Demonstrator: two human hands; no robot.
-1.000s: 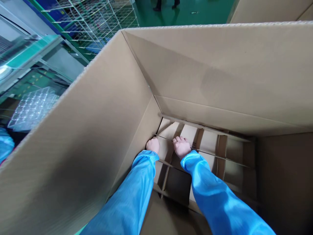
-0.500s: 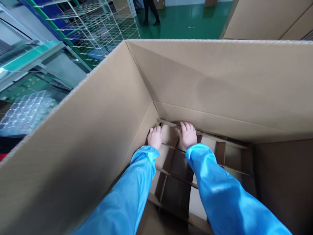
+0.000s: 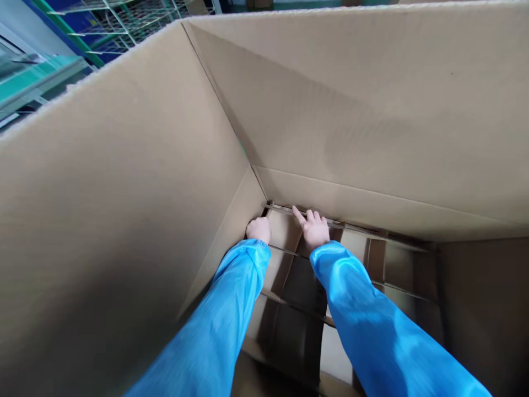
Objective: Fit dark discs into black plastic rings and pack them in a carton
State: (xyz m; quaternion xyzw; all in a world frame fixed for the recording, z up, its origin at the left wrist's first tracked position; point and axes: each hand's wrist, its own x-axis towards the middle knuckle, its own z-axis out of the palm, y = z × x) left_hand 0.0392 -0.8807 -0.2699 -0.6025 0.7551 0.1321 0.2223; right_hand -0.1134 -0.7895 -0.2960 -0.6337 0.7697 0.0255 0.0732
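Observation:
Both my arms, in bright blue sleeves, reach deep into a large cardboard box (image 3: 124, 182). At its bottom lies a cardboard divider grid (image 3: 372, 259) with several cells. My left hand (image 3: 259, 229) is curled at the grid's far left corner, against the box wall; what its fingers hold is hidden. My right hand (image 3: 314, 229) lies on the grid's far strip with its fingers stretched out against the strip, holding nothing.
The box's tall walls close in on all sides. Beyond the left wall's rim I see a green-framed metal structure (image 3: 28, 82) and a wire rack (image 3: 124, 16).
Both hands moved from the grid's middle strip to its far edge. My right hand's fingers spread out, and my left hand's then curled at the corner. The view dropped further into the box.

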